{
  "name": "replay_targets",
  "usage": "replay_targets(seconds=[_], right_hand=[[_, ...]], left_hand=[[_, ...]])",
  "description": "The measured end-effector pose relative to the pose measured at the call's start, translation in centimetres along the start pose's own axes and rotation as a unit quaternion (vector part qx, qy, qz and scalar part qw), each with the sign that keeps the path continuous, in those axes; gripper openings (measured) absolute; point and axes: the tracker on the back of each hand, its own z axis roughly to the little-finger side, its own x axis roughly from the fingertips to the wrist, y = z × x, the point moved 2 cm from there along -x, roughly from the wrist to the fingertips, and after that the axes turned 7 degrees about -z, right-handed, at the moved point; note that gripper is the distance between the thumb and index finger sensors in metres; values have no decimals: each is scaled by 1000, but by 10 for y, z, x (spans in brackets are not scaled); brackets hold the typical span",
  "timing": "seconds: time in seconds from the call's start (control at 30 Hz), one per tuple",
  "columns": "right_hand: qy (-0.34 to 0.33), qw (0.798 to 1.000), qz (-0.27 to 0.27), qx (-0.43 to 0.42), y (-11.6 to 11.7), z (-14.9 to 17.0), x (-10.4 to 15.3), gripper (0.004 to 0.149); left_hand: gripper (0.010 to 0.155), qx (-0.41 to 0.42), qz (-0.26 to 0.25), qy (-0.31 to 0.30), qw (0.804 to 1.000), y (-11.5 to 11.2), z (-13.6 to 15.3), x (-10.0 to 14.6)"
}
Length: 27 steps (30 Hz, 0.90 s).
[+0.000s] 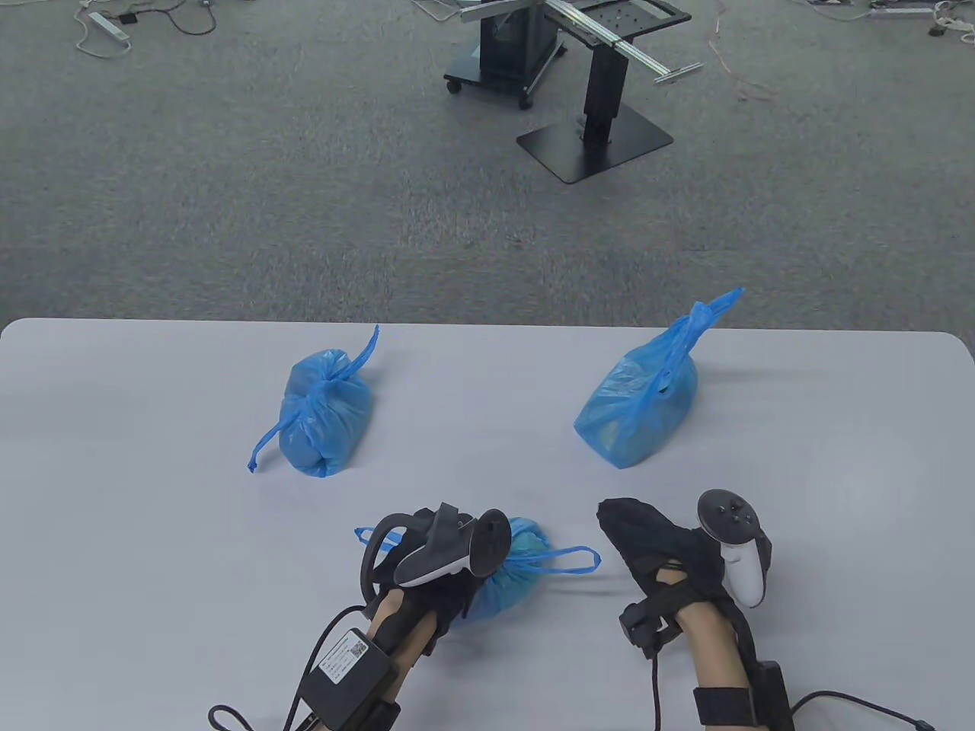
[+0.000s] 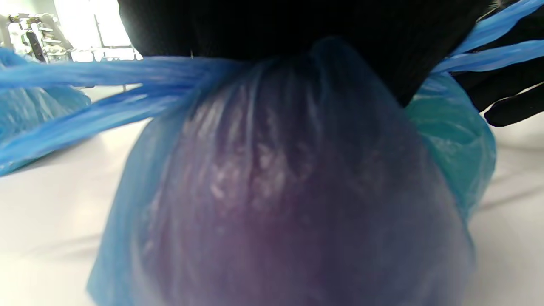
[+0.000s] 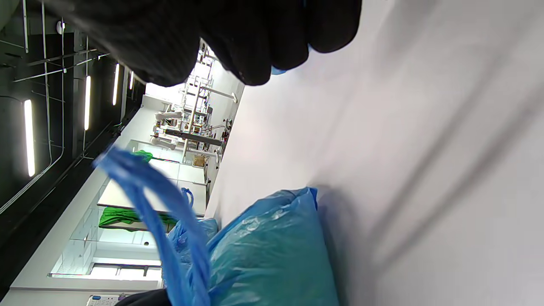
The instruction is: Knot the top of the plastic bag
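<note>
- Fingers of the left hand (image 1: 426,567) lie over the near blue bag (image 1: 512,572), and the left wrist view shows them (image 2: 508,91) with a handle strip running across them; they seem to pinch it, though the grip itself is hidden.
- Right hand (image 1: 663,552) hovers just right of that bag, fingers loosely curled, holding nothing.
- Likely risk: the free handle loop (image 1: 567,560), which points toward the right hand, slips off as the ends are crossed, since thin plastic is slick against glove fabric.
- Pulling too hard could roll the stuffed bag across the white table (image 1: 114,533).
- Bag looks plump, crinkled, translucent blue, its top gathered under the left hand, handles splayed to both sides.
- Beyond it lie a far-left bag (image 1: 324,422) and a far-right bag (image 1: 636,403), both apparently knotted.
</note>
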Motion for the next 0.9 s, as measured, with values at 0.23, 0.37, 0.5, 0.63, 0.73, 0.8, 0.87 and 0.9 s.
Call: replay_targets(seconds=[0.23, 0.37, 0.5, 0.63, 0.73, 0.8, 0.87, 0.9], right_hand=[[0, 1000, 7, 1, -4, 0, 3, 61], [1, 1000, 8, 8, -4, -1, 3, 61], [0, 1000, 9, 20, -2, -3, 3, 61], [4, 999, 3, 40, 4, -4, 2, 61], [10, 998, 0, 61, 8, -5, 1, 61], [12, 998, -2, 68, 10, -6, 0, 61], [12, 997, -1, 75, 11, -7, 0, 61], [14, 997, -2, 77, 11, -7, 0, 61]], left_hand=[[48, 65, -28, -4, 997, 50, 9, -10], [49, 72, -91, 34, 993, 90, 23, -25], [49, 61, -147, 91, 983, 117, 40, -45], [49, 57, -178, 156, 970, 128, 64, -77], [50, 57, -177, 207, 960, 122, 83, -104], [50, 61, -169, 237, 955, 113, 94, -122], [50, 68, -156, 260, 950, 98, 103, -138], [50, 72, -151, 268, 949, 92, 105, -143]])
